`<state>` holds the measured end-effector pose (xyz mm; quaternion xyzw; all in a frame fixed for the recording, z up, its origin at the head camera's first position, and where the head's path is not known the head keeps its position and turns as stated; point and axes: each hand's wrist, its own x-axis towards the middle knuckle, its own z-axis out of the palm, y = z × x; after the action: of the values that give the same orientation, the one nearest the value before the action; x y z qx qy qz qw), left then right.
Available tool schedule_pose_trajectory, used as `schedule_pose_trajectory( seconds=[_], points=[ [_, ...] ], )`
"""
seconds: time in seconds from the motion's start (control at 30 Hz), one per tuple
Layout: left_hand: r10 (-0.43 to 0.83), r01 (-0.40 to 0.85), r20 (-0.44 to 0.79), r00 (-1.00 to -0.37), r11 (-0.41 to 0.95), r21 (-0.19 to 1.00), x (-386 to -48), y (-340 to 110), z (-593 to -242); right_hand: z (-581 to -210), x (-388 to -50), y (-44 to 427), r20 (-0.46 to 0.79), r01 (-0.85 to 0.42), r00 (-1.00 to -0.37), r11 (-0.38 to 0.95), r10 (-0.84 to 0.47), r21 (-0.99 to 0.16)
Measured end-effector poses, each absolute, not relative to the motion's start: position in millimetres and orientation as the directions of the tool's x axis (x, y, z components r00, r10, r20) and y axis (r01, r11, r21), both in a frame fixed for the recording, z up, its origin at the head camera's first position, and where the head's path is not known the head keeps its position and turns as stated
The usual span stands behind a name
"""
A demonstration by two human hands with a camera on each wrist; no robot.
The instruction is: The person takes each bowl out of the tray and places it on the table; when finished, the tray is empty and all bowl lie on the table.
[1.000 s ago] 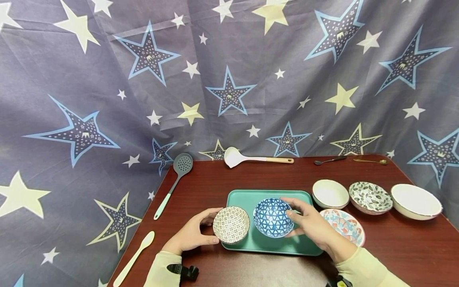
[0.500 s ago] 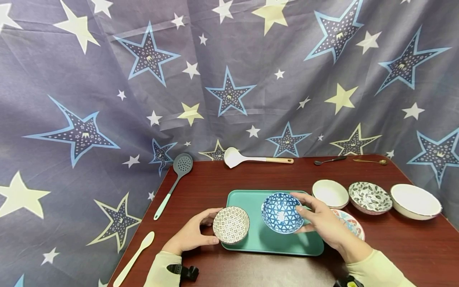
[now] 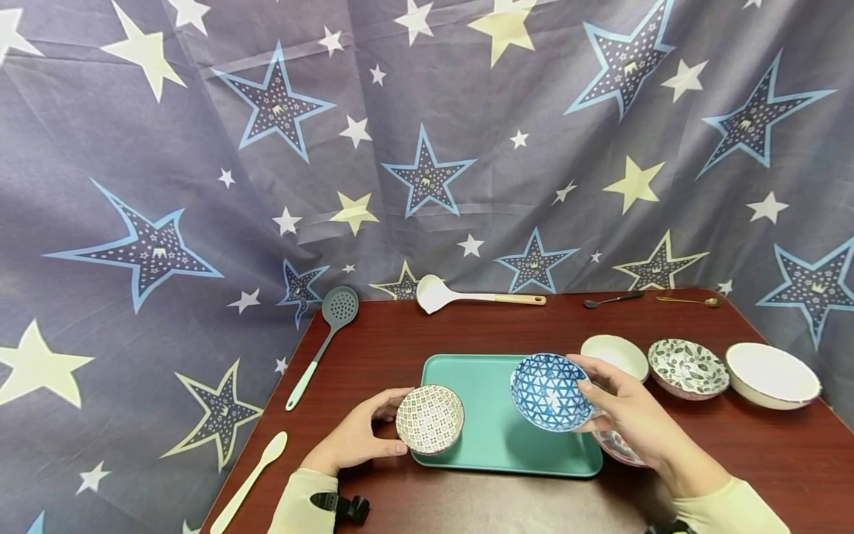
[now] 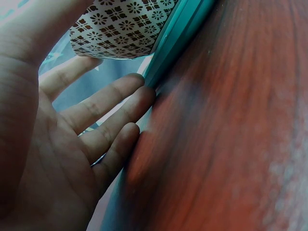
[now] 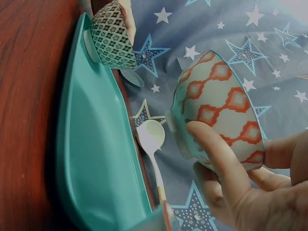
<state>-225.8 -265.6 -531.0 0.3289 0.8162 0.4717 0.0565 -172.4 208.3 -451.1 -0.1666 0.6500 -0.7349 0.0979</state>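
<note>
Judged at bowl-carrying step.
Pinching blue-patterned bowl (image 3: 551,393) in right hand (image 3: 625,408), over right of green tray (image 3: 485,415); clasping brown-patterned bowl (image 3: 430,419) loosely in left hand (image 3: 360,432), at tray's left; should need level support next.

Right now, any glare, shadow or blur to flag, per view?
Head: the blue bowl casts a soft shadow on the tray; glare on the near table. Left wrist: table grain blurs toward bottom right; dark shadow by the fingertips. Right wrist: curtain washed out at top right; pale sheen on tray.
</note>
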Motion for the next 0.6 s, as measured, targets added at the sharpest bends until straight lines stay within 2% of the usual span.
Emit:
schedule_pose_trajectory(
  seconds=[0.23,0.43,0.6],
  points=[
    [0.600,0.506,0.243,-0.762,0.318,0.802,-225,-265,-530,-450,-167,226,0.140,-0.105,-0.933,-0.121,-0.332,-0.987],
    [0.594,0.490,0.221,-0.774,0.340,0.803,-226,-265,-529,-448,-162,243,0.134,-0.110,-0.946,-0.096,-0.296,-0.989],
    [0.590,0.472,0.202,-0.782,0.348,0.810,-226,-265,-530,-449,-159,257,0.141,-0.111,-0.952,-0.123,-0.271,-0.986]
  ],
)
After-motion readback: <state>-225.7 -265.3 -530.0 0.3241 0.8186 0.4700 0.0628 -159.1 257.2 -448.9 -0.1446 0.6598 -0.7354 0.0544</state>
